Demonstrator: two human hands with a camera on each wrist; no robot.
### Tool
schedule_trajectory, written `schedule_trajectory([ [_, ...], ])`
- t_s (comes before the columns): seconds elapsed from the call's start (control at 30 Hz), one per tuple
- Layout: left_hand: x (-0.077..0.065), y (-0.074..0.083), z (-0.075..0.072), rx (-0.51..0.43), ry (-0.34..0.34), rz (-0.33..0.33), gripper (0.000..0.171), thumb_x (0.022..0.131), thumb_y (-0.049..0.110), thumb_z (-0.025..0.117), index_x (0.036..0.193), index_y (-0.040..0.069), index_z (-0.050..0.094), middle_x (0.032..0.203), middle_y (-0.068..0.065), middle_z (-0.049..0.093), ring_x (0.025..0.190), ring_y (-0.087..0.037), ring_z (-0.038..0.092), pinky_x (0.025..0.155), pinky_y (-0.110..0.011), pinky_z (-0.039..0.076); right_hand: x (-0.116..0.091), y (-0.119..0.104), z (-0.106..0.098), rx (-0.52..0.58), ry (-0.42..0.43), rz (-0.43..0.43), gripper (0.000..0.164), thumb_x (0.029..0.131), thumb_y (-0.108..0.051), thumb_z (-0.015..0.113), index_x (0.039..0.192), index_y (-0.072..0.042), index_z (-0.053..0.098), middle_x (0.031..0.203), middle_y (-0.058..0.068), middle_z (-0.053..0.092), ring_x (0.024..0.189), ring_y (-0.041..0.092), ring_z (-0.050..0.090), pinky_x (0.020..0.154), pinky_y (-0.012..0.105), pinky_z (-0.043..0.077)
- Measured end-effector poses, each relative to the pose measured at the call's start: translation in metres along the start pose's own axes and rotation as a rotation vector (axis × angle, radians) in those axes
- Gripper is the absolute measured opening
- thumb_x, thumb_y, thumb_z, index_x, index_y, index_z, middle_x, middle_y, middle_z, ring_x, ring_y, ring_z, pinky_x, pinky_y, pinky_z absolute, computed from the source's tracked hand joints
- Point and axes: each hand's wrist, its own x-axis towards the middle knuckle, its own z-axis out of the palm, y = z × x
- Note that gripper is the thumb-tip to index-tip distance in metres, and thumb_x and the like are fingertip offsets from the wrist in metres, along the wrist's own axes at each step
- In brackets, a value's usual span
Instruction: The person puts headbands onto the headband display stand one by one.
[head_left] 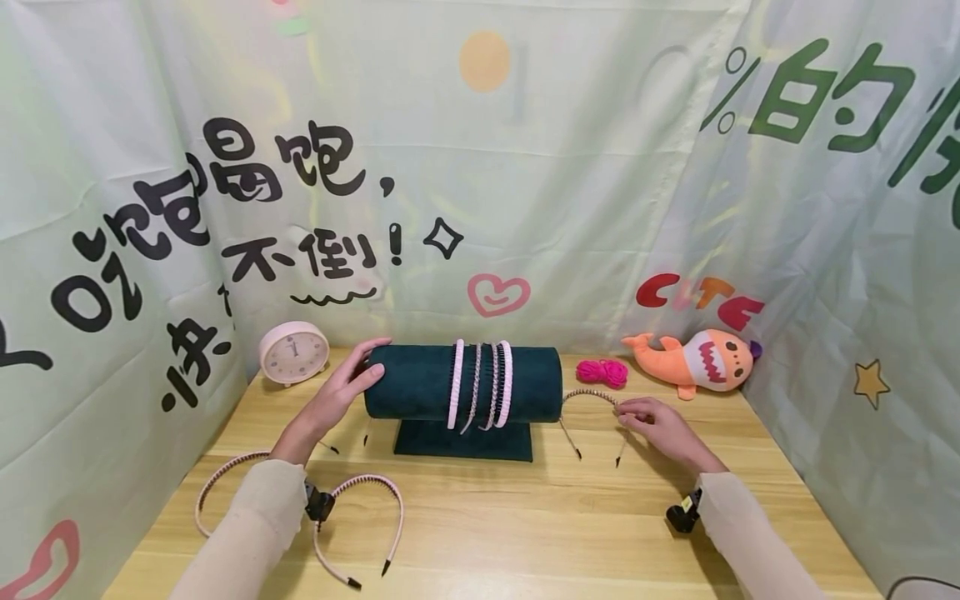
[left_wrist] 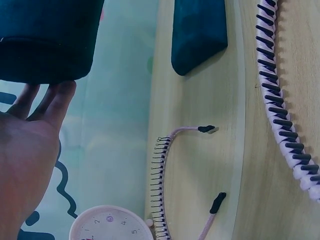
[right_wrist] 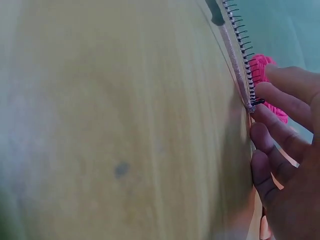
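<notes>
A dark green headband display stand (head_left: 420, 385) has a horizontal roll on a flat base. Several headbands circle the roll, including a white-pink braided headband (head_left: 456, 383). My left hand (head_left: 347, 385) rests on the roll's left end, thumb in front and fingers above; in the left wrist view the fingertips are hidden behind the roll (left_wrist: 45, 45). To the right of the stand, my right hand (head_left: 660, 423) pinches the side of a thin toothed headband (head_left: 588, 392). The right wrist view shows that headband (right_wrist: 232, 60) against the fingertips; the thumb is not distinct there.
Pink braided headbands (head_left: 397, 500) lie at the front left, partly under the left forearm. A pink clock (head_left: 294, 353) stands at the back left. Magenta yarn (head_left: 602, 373) and an orange plush shark (head_left: 697, 362) lie at the back right. Printed curtains (head_left: 585, 208) enclose the wooden table (head_left: 525, 533).
</notes>
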Motion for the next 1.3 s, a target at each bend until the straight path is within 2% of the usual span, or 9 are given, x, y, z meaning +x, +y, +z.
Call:
schedule_trajectory([
  [0.4, -0.001, 0.001, -0.002, 0.003, 0.004, -0.003, 0.053, 0.117, 0.025, 0.045, 0.168, 0.013, 0.036, 0.177, -0.014, 0.028, 0.166, -0.045, 0.015, 0.129, -0.072, 0.014, -0.002, -0.003, -0.002, -0.016, 0.006, 0.06, 0.033, 0.11, -0.029, 0.067, 0.131, -0.007, 0.078, 0.135, 0.018, 0.071, 0.112, 0.025, 0.065, 0.092, 0.042, 0.053],
  [0.6, -0.001, 0.001, -0.001, 0.002, 0.0, -0.005, 0.053, 0.117, 0.025, 0.045, 0.168, 0.014, 0.036, 0.178, -0.014, 0.027, 0.166, -0.045, 0.014, 0.13, -0.072, 0.013, 0.0, -0.006, 0.002, -0.001, -0.001, 0.053, 0.036, 0.11, -0.028, 0.067, 0.135, -0.004, 0.076, 0.146, 0.025, 0.064, 0.124, 0.038, 0.066, 0.103, 0.057, 0.054],
  [0.7, 0.0, 0.0, 0.0, -0.007, -0.002, -0.004, 0.053, 0.117, 0.025, 0.046, 0.168, 0.014, 0.036, 0.178, -0.014, 0.027, 0.166, -0.046, 0.014, 0.13, -0.073, 0.012, 0.001, -0.008, 0.005, -0.024, 0.007, 0.026, 0.037, 0.11, -0.027, 0.067, 0.135, -0.002, 0.076, 0.143, 0.025, 0.065, 0.123, 0.04, 0.066, 0.103, 0.059, 0.054],
  [0.8, 0.001, -0.001, 0.0, -0.01, -0.004, 0.0, 0.054, 0.117, 0.025, 0.046, 0.168, 0.014, 0.036, 0.178, -0.015, 0.026, 0.166, -0.046, 0.014, 0.13, -0.073, 0.012, 0.002, -0.009, 0.007, -0.051, 0.024, 0.004, 0.037, 0.109, -0.025, 0.068, 0.134, 0.0, 0.075, 0.137, 0.024, 0.068, 0.117, 0.036, 0.066, 0.098, 0.055, 0.054],
  [0.97, 0.002, -0.001, 0.0, -0.013, -0.004, 0.003, 0.054, 0.117, 0.025, 0.046, 0.168, 0.012, 0.036, 0.178, -0.015, 0.027, 0.166, -0.046, 0.014, 0.129, -0.073, 0.013, 0.0, -0.011, 0.004, -0.052, 0.041, -0.004, 0.035, 0.11, -0.023, 0.067, 0.135, 0.0, 0.075, 0.132, 0.02, 0.07, 0.11, 0.027, 0.065, 0.09, 0.041, 0.053],
  [1.13, 0.001, -0.001, -0.001, -0.01, -0.007, 0.0, 0.055, 0.117, 0.025, 0.046, 0.169, 0.01, 0.034, 0.178, -0.015, 0.026, 0.166, -0.046, 0.013, 0.129, -0.074, 0.012, -0.003, -0.013, -0.002, -0.042, 0.061, -0.002, 0.031, 0.11, -0.02, 0.066, 0.133, -0.001, 0.076, 0.13, 0.018, 0.07, 0.113, 0.031, 0.069, 0.09, 0.037, 0.057],
  [1.2, 0.0, -0.001, -0.001, -0.007, -0.008, 0.001, 0.055, 0.117, 0.025, 0.045, 0.169, 0.011, 0.034, 0.178, -0.015, 0.026, 0.166, -0.047, 0.013, 0.129, -0.074, 0.012, -0.004, -0.013, -0.004, -0.02, 0.06, 0.0, 0.028, 0.11, -0.017, 0.066, 0.131, -0.002, 0.077, 0.131, 0.019, 0.07, 0.115, 0.034, 0.069, 0.091, 0.037, 0.057],
  [1.3, 0.0, -0.001, -0.001, -0.005, -0.008, -0.001, 0.054, 0.117, 0.025, 0.045, 0.169, 0.014, 0.035, 0.178, -0.015, 0.026, 0.166, -0.047, 0.014, 0.129, -0.073, 0.012, -0.007, -0.013, -0.007, 0.037, 0.051, 0.023, 0.026, 0.111, -0.014, 0.064, 0.129, -0.001, 0.076, 0.133, 0.02, 0.07, 0.108, 0.026, 0.07, 0.087, 0.032, 0.057],
])
